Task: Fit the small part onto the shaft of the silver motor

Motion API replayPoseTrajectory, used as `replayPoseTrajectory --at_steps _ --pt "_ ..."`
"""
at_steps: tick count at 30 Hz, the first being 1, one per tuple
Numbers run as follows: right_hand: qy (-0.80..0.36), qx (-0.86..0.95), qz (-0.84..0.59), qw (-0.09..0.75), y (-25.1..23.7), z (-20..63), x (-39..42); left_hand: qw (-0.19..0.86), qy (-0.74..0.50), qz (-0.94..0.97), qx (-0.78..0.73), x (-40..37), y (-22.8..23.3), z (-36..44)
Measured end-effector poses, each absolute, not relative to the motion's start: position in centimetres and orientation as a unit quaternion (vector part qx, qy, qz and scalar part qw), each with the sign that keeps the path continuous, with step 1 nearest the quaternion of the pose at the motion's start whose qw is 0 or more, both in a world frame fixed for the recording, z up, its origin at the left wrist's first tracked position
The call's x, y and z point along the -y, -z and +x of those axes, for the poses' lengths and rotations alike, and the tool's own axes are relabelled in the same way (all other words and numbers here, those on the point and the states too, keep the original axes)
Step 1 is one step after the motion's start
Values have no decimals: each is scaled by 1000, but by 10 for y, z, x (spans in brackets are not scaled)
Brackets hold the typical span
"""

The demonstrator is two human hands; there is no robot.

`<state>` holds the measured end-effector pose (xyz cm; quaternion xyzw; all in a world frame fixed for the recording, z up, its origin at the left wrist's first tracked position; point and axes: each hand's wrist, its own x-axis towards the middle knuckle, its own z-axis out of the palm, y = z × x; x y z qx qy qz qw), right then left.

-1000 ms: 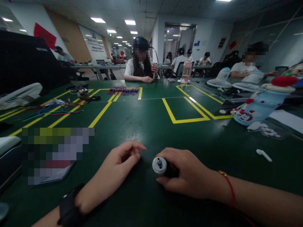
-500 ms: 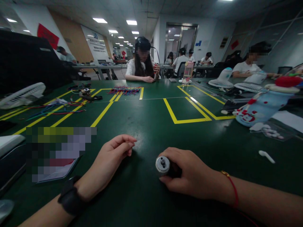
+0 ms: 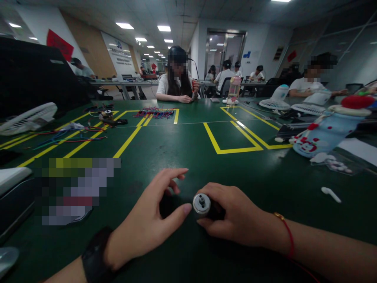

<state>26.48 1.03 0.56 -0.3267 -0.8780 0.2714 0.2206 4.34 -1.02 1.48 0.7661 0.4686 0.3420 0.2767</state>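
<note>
A small cylindrical metal motor point(image 3: 202, 203) stands upright near the front of the green table point(image 3: 182, 151), its shaft and end face pointing up. Fingers of my right hand point(image 3: 235, 214) are wrapped around its right side. To the left of the motor, my left hand point(image 3: 153, 210) is spread, thumb and fingers apart, holding nothing. Its thumb tip comes close to the motor's left side. The motor's lower part is hidden behind the right hand and in shadow.
Bundled wires point(image 3: 154, 113) lie at the far middle, loose wires point(image 3: 70, 135) at left. A light-blue cup point(image 3: 326, 127), a white earbud point(image 3: 331, 194) and white fans point(image 3: 273, 98) are on the right. A co-worker point(image 3: 176, 78) sits opposite. Yellow tape point(image 3: 240, 150) marks the table.
My left hand has moved right toward the motor, and its fingers and thumb have opened from a loosely closed pose. My right hand and the motor stay nearly in place.
</note>
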Motion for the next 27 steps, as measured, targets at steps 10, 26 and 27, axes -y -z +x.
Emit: replayPoseTrajectory --at_steps 10,26,27 --pt "-271 882 -322 212 -6 263 -13 197 -395 768 -463 17 -30 53" --pt "-281 874 -327 224 -5 268 -12 280 -190 839 -427 -4 -9 29" --pt "-280 874 -327 223 -5 268 -12 296 -202 827 -433 -4 -10 29"
